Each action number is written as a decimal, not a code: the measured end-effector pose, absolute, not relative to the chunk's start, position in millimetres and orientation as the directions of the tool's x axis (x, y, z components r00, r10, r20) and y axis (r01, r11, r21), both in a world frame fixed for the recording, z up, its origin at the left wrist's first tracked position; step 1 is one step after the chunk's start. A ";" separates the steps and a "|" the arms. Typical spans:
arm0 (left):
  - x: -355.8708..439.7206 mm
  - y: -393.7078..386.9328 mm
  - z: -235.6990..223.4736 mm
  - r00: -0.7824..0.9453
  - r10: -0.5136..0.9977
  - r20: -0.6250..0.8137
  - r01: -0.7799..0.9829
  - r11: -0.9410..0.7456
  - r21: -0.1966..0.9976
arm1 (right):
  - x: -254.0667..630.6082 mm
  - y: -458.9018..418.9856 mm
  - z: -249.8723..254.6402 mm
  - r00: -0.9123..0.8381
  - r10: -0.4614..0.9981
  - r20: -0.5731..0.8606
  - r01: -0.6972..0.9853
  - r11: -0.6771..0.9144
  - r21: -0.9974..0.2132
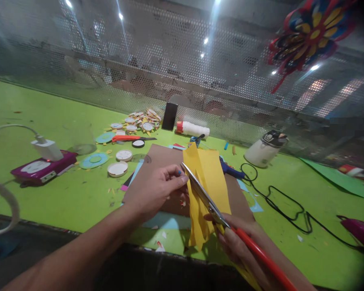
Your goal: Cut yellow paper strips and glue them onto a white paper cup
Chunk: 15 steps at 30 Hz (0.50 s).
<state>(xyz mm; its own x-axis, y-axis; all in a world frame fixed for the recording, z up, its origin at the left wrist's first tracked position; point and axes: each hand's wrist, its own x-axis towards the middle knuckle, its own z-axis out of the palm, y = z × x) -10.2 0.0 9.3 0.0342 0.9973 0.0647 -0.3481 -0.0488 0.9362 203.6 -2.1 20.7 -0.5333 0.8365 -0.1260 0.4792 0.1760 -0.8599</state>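
Note:
My right hand (236,238) is closed around a pair of scissors (210,208) with long metal blades and a red handle. The blades point up and left, lying across folded yellow paper (215,178). Close to the scissor tips, my left hand (160,186) has its thumb and fingers drawn together at the paper's left edge. A tiny blue spot shows at its fingertips; whether it is a held piece I cannot tell. Under the paper lies a brown board (160,161), with light blue sheets (170,221) beneath it.
Left of the board are round white discs (117,169), light blue paper rings (94,160), a red-handled cutter (124,138) and a purple power strip (45,167). Behind stands a dark phone (170,116). A blue glue gun (232,169), its black cord and a white container (263,149) are on the right.

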 end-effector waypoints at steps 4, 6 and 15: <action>-8.8 0.5 8.0 0.034 0.998 0.056 -0.349 -0.040 0.936 | 204.3 -1.3 20.5 -0.544 0.829 -0.131 0.478 0.178 -0.860; -8.3 0.4 7.6 0.030 0.998 0.055 -0.343 -0.041 0.939 | 204.5 -1.1 20.6 -0.550 0.825 -0.132 0.479 0.182 -0.859; -6.4 1.5 9.5 0.015 0.998 0.063 -0.328 -0.054 0.943 | 203.4 -5.0 16.7 -0.537 0.833 -0.130 0.465 0.164 -0.870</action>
